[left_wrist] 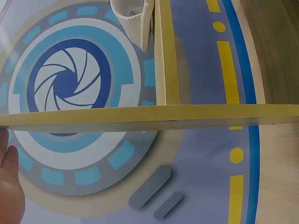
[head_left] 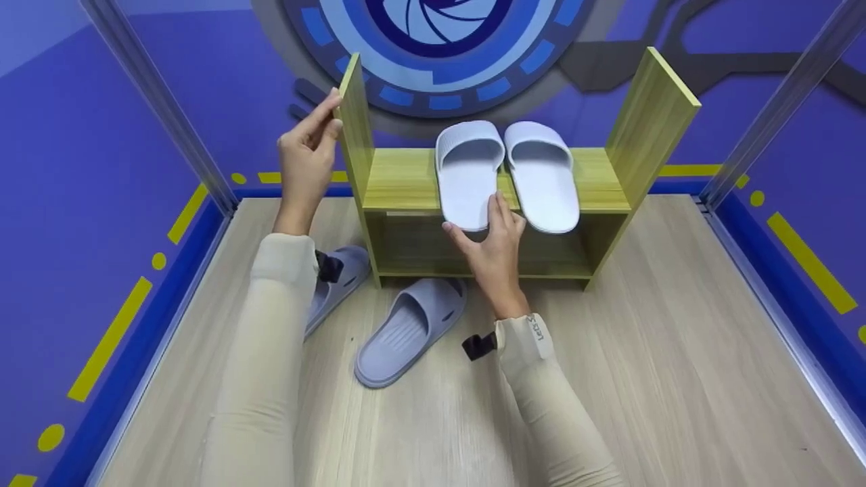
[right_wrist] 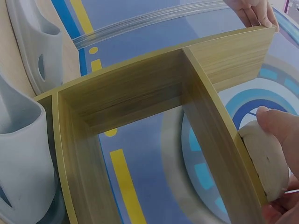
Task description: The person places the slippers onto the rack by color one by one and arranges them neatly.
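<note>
A pair of white slippers stands side by side on the middle board of a wooden shoe rack [head_left: 406, 179]. My right hand [head_left: 497, 260] pinches the heel of the left white slipper [head_left: 467, 186], thumb and fingers spread across its near end. The right white slipper [head_left: 544, 182] rests beside it, its heel past the board's front edge. In the right wrist view my right thumb [right_wrist: 278, 123] lies on the slipper's heel [right_wrist: 267, 161]. Up at the left, my left hand [head_left: 308, 152] grips the front edge of the rack's left side panel [head_left: 355, 111] near its top.
A grey slipper [head_left: 406, 331] lies on the wood-look floor [head_left: 643, 379] in front of the rack. Another grey slipper [head_left: 348, 270] lies left of it, partly hidden by my left arm. Blue patterned walls [head_left: 155, 88] stand behind and on both sides.
</note>
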`<state>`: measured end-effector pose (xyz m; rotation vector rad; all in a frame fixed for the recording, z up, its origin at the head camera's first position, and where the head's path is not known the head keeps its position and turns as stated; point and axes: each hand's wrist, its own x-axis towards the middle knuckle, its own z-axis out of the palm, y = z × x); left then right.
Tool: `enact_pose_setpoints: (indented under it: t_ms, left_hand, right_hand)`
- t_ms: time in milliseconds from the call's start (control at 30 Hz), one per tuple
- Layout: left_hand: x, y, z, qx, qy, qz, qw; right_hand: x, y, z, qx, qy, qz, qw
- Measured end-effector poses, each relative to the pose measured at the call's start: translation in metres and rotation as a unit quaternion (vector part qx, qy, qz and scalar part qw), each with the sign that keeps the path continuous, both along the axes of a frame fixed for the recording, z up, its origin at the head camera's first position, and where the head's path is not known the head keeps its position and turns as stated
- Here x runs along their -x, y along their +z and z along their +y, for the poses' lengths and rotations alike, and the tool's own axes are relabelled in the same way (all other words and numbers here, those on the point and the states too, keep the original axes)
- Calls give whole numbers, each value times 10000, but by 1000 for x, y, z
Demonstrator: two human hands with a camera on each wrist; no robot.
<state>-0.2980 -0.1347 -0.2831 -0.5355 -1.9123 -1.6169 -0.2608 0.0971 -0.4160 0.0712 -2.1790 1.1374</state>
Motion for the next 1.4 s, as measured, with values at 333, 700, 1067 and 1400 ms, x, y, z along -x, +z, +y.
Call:
enact_pose_setpoints:
  t_ms: [333, 700, 1067, 1400]
  left_hand:
    - [-4, -4, 1, 137, -154, 76, 9998]
    - [-6, -37, -19, 1328, 195, -858, 9872]
    - [-8, -107, -60, 2454, 389, -1985, 9481]
    - [-25, -153, -97, 3176, 432, -2247, 9202]
  right_hand:
    - [-12, 7, 8, -38, 203, -131, 9997]
    - [-29, 37, 24, 113, 798, 431, 9958]
    - [-38, 83, 62, -155, 1075, 1749, 9786]
    - [-19, 111, 136, -416, 5, 1943, 9801]
